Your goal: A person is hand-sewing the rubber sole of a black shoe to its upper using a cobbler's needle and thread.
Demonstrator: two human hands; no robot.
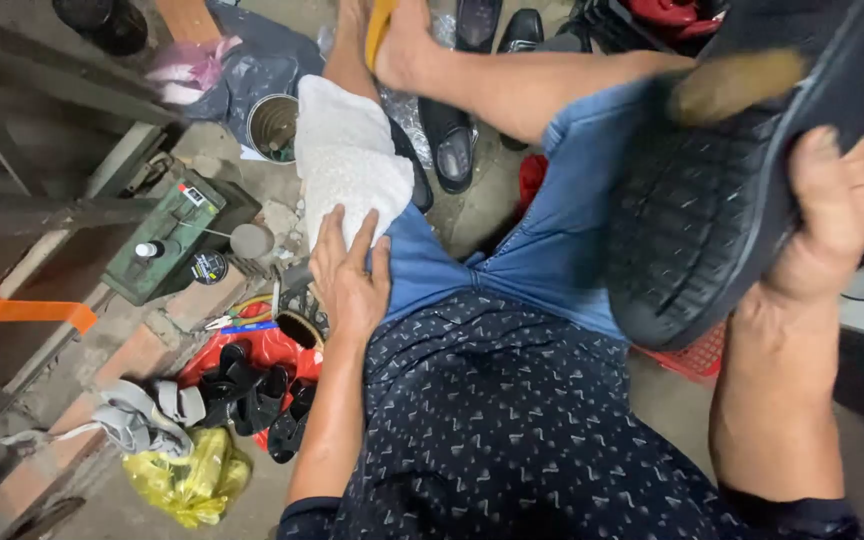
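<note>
My right hand (832,215) grips a black shoe (722,190) by its edge, sole turned up toward me, at the right of the view. A brown brush-like thing (737,85) lies blurred against the sole. My left hand (349,280) rests flat with fingers spread on my left thigh, fingertips touching a white cloth (352,160) draped over my knee. It holds nothing. I sit in blue denim shorts (552,240) and a dark patterned shirt.
Black shoes (452,150) stand on the floor past my legs. A metal can (274,127) and a green box (167,240) sit at the left. Black sandals on a red bag (252,385), a yellow bag (192,480) and a red basket (697,355) lie near.
</note>
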